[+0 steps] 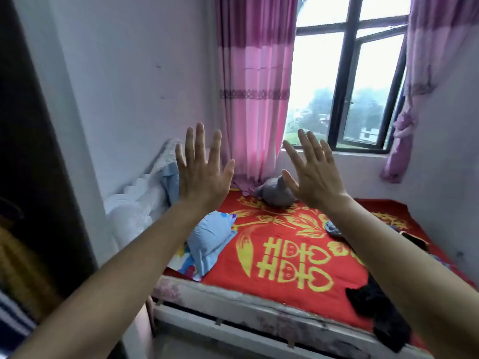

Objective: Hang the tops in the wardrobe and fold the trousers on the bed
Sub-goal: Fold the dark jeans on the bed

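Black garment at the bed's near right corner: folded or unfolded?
Unfolded. The black garment lies crumpled on the red blanket, one end hanging over the edge of the mattress.

One wide-angle camera worn on the person's head looks forward and a little down, standing close to the near edge of the bed (233, 292) and facing the far window (350, 86). Both forearms enter from the bottom corners, with the left hand (201, 174) and right hand (315, 177) raised close before the lens. The dark wardrobe (31, 151) fills the near left edge, bowed by the lens
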Demonstrator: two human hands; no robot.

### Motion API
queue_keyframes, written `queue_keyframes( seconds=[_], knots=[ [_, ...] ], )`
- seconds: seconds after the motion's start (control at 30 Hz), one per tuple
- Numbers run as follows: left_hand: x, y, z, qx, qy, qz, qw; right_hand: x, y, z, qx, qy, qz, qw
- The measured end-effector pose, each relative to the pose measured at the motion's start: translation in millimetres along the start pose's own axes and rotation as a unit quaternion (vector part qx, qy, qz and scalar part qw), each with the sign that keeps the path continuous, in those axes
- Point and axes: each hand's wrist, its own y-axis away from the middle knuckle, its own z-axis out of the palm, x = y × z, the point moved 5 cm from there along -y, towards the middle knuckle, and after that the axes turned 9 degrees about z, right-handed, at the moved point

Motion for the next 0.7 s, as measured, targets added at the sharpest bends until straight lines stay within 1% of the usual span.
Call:
queue_keyframes(
  seconds=[0.1,0.2,0.3,0.43,0.5,0.6,0.63,0.7],
  knots=[
    [83,-4,75,-0.057,0.039,0.040,0.997,111,37,14,-0.028,0.036,0.066,0.997],
    [145,-12,131,-0.094,0.058,0.091,0.990,199,66,26,-0.059,0.057,0.129,0.988],
    [184,-18,185,-0.124,0.073,0.120,0.982,258,90,50,-0.084,0.069,0.164,0.981],
    [220,-19,262,-0.162,0.108,0.146,0.970,306,128,109,-0.128,0.079,0.219,0.964],
    [233,-19,307,-0.193,0.135,0.129,0.963,325,143,146,-0.172,0.091,0.237,0.952],
    [247,-28,379,-0.239,0.219,0.040,0.945,358,146,196,-0.219,0.106,0.265,0.933],
    [252,-34,402,-0.252,0.241,0.026,0.937,371,143,209,-0.228,0.109,0.282,0.925],
    [261,-49,443,-0.268,0.255,0.032,0.929,397,133,231,-0.240,0.121,0.316,0.910]
  ],
)
